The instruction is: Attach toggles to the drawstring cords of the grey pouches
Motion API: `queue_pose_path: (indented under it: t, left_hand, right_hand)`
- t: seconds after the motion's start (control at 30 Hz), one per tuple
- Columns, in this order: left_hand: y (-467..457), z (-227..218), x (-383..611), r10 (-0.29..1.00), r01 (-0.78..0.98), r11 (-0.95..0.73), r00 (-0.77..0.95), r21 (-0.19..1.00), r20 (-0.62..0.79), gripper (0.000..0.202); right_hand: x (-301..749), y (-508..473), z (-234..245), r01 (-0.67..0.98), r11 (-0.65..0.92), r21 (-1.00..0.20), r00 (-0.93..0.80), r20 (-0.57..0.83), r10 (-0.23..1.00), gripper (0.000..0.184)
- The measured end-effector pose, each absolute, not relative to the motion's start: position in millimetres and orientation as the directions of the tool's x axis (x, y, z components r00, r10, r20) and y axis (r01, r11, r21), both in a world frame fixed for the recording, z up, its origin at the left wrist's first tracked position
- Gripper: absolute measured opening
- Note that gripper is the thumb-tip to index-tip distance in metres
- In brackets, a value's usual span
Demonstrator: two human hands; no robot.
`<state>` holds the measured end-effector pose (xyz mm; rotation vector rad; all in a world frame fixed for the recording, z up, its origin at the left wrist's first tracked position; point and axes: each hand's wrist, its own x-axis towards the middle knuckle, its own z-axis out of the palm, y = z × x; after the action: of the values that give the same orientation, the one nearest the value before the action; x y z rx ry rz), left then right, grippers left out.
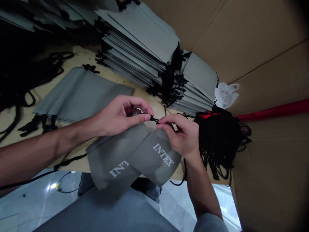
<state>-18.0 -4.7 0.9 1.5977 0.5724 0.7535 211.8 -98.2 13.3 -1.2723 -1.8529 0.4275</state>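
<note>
Between my hands a short piece of black cord is stretched, with a small knot or loop in it. Thumb and forefinger of my left hand pinch its left end; my right hand pinches the other end. Below them hang grey fabric pieces, one overlapping another, with white INTEX lettering. How the cord joins the fabric is hidden by my fingers. Behind my left forearm, a flat grey fabric piece with black cord ends at its corners lies on the wooden table.
A tall stack of grey fabric pieces stands at the back, with a smaller stack beside it. Black cords are heaped at the right, near a clear plastic bag. Cardboard walls the right side. More dark cords lie left.
</note>
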Motion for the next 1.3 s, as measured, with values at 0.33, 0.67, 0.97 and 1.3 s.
queue_pose_path:
  t: [0.33,0.67,0.97,1.3]
  left_hand:
    - [-7.9,2.3,-17.9,0.75,-0.024,-0.194,0.641,0.981,0.164,0.024]
    - [-10.6,2.7,-15.9,0.754,-0.017,-0.251,0.624,0.968,0.207,0.023]
    - [-9.8,2.2,-17.0,0.751,-0.018,-0.246,0.629,0.969,0.202,0.025]
    - [-8.3,2.8,-16.7,0.738,-0.059,-0.207,0.646,0.977,0.195,0.023]
  right_hand:
    - [203.1,-101.1,-0.2,0.533,0.384,-0.754,-0.008,0.449,0.893,0.021]
    - [200.6,-101.3,3.0,0.551,0.344,-0.76,0.021,0.425,0.905,0.02]
    - [203.4,-101.7,4.7,0.571,0.309,-0.76,0.031,0.396,0.918,0.022]
    - [203.4,-101.4,4.0,0.554,0.291,-0.78,0.037,0.372,0.927,0.024]
